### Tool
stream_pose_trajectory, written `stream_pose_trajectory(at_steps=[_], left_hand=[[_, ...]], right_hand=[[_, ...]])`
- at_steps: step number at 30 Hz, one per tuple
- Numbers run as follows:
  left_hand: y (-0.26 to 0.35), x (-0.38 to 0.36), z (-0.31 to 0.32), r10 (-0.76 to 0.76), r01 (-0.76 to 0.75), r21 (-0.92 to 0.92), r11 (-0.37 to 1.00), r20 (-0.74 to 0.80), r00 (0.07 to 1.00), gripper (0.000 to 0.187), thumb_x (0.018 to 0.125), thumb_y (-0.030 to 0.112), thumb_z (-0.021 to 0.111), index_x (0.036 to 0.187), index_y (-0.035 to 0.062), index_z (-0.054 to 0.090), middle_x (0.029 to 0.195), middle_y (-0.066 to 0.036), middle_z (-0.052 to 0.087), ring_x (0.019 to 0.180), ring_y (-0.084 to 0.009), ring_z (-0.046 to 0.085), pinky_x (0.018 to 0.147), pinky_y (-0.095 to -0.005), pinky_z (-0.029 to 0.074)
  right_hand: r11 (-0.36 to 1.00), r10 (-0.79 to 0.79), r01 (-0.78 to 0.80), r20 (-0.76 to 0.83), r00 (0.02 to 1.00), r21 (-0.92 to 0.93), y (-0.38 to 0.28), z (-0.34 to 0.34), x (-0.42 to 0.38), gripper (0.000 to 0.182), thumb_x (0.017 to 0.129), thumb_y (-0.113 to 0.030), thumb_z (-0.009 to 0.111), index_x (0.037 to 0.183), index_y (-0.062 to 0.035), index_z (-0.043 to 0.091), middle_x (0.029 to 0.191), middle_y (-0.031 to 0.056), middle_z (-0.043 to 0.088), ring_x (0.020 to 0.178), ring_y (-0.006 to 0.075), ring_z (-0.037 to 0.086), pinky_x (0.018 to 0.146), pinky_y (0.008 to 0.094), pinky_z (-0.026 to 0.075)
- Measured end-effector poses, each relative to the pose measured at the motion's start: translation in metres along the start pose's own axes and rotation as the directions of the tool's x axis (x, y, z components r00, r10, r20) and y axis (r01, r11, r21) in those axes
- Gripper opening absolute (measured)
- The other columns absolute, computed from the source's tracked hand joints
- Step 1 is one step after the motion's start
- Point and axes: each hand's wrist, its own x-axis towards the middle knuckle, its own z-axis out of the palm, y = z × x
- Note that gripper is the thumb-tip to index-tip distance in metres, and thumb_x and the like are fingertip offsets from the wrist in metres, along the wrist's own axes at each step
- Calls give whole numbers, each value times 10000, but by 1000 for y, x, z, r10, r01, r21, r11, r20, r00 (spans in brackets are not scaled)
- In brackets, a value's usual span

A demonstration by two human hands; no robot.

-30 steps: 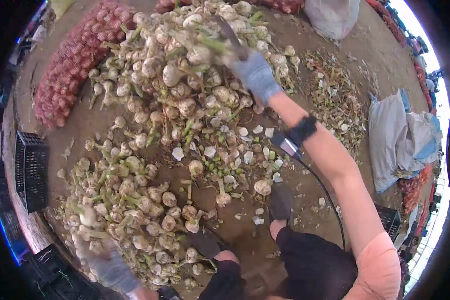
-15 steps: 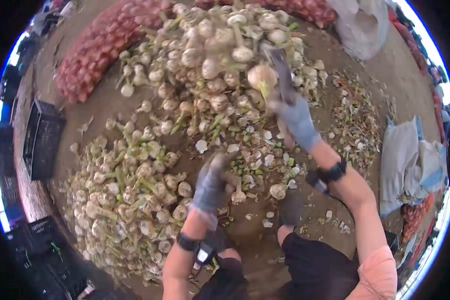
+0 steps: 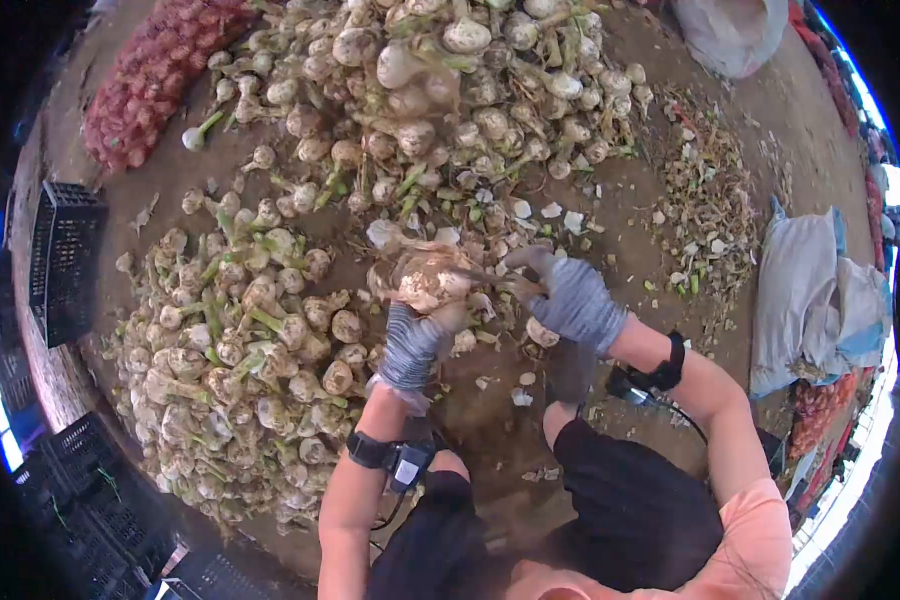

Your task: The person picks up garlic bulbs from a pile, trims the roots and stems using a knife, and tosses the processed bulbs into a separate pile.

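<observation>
Since a second ago, your gloved left hand (image 3: 410,345) rose to grip a garlic bulb (image 3: 428,280), meeting your right hand (image 3: 570,300), closed around a knife.

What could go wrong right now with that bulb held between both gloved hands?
The right hand works a blade, mostly hidden, close against the garlic bulb that the left hand grips; a slip could likely cut the left glove. Loose skins and trimmings lie underfoot, so footing may be poor. The wrist cable hangs near the knee and might snag.
</observation>
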Motion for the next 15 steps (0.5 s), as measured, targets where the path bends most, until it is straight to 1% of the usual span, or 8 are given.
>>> stream_pose_trajectory(at_steps=[1, 2, 3, 6, 10, 12, 14, 15], left_hand=[[-2, 1, 0, 43, -45, 141, 989, 18, 999, 462, 712, 192, 721, 1101, 42, 522, 1009, -46, 588, 912, -168, 572, 818, -298, 463], [-4, 1, 0, 85, -94, 278, 956, 43, 995, 491, 699, 182, 738, 1110, 34, 513, 1026, -51, 586, 952, -187, 564, 862, -323, 446], [-6, 1, -1, 77, -86, 279, 956, 44, 996, 491, 699, 182, 738, 1110, 34, 513, 1026, -51, 586, 952, -187, 564, 862, -323, 446], [-11, -4, -5, 28, -66, 653, 754, 68, 997, 450, 696, 212, 742, 1079, 45, 573, 994, -64, 618, 907, -181, 590, 841, -329, 454], [-20, -20, -8, 51, -62, 714, 698, 37, 998, 368, 704, 207, 731, 1019, 59, 611, 957, -60, 632, 875, -187, 603, 784, -332, 479], [-24, -19, -6, 111, -103, 649, 754, 30, 993, 331, 722, 209, 716, 1003, 64, 620, 943, -65, 635, 872, -186, 605, 780, -329, 480], [-25, -23, -7, -5, 4, 549, 836, 1, 1000, 349, 721, 217, 717, 1014, 62, 610, 961, -71, 629, 887, -187, 600, 784, -327, 477], [-29, -25, -15, -65, 45, 571, 820, 16, 998, 406, 718, 212, 721, 1059, 46, 576, 982, -77, 622, 890, -188, 598, 789, -328, 480]], right_hand=[[972, -230, 218, -167, 959, -86, 1, 7, 4, 344, 733, -187, 606, 1024, -37, 502, 755, 214, 582, 695, 337, 592, 560, 398, 468], [974, -222, 211, -167, 961, -82, -6, 5, 8, 344, 733, -187, 606, 1024, -37, 502, 755, 214, 582, 695, 337, 592, 560, 398, 468], [957, -241, 223, -81, 967, -188, -15, 0, 12, 272, 765, -179, 555, 989, -32, 506, 704, 183, 590, 644, 335, 596, 531, 406, 469], [898, -298, 287, 18, 954, -334, -31, -2, 14, 156, 798, -140, 468, 879, -12, 502, 634, 155, 593, 563, 300, 607, 463, 399, 462], [904, -318, 320, 55, 946, -283, -22, 14, 9, 167, 792, -146, 472, 850, 9, 495, 568, 144, 571, 532, 280, 603, 441, 407, 452], [937, -205, 228, 109, 973, -266, -18, 18, 9, 160, 778, -132, 492, 891, -20, 504, 626, 143, 569, 604, 297, 595, 503, 398, 449], [949, -174, 199, 119, 978, -244, -11, 25, 8, 172, 778, -137, 498, 904, -21, 507, 639, 151, 571, 609, 297, 595, 515, 406, 448], [923, -283, 291, 66, 957, -253, 0, 27, 8, 178, 772, -137, 497, 890, -3, 503, 620, 166, 573, 585, 304, 599, 492, 407, 457]])
